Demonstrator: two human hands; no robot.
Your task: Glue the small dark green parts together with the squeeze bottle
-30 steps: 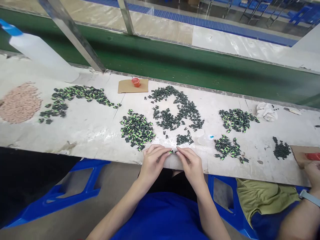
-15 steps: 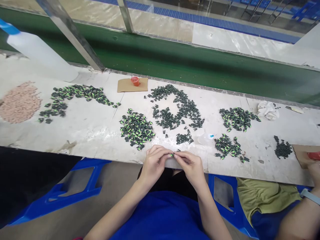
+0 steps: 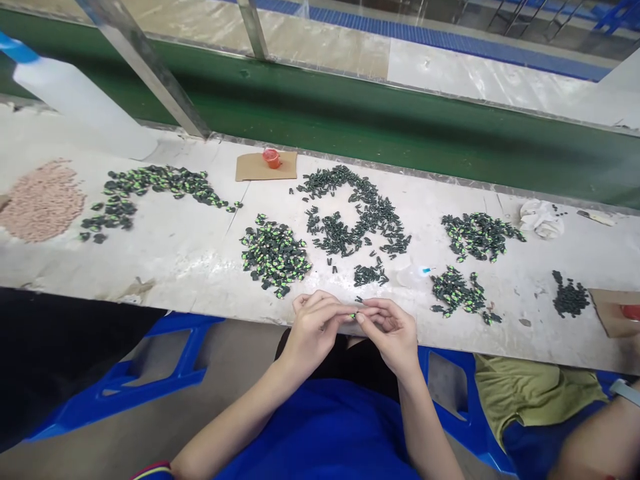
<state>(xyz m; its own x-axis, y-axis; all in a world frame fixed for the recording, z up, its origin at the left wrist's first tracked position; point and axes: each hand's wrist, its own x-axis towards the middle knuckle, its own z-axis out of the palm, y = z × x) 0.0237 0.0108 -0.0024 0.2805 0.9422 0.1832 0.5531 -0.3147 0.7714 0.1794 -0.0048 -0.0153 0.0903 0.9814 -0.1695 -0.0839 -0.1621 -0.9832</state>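
My left hand (image 3: 316,328) and my right hand (image 3: 393,335) meet at the table's front edge. Between their fingertips is a small black-and-bright-green piece (image 3: 354,315), pinched from both sides and mostly covered by the fingers. Just beyond my left hand lies a heap of similar black-and-green pieces (image 3: 275,257). A small cluster of dark two-pronged pieces (image 3: 371,274) lies past my right fingers, and one loose dark piece (image 3: 359,299) rests close to them. Farther back spreads a larger ring of dark pronged pieces (image 3: 373,213).
A red cup (image 3: 271,158) stands on cardboard (image 3: 245,169) at the back. To the right are a small clear bottle (image 3: 413,277) and more black-and-green heaps (image 3: 457,293). Pinkish pieces (image 3: 43,200) and a white bottle (image 3: 85,110) are left. A co-worker's arm (image 3: 600,433) is at right.
Both hands have shifted slightly right and a little lower, still pinching the small piece. My right hand has turned, its fingers spreading more. The co-worker's arm at right has moved partly out of view.
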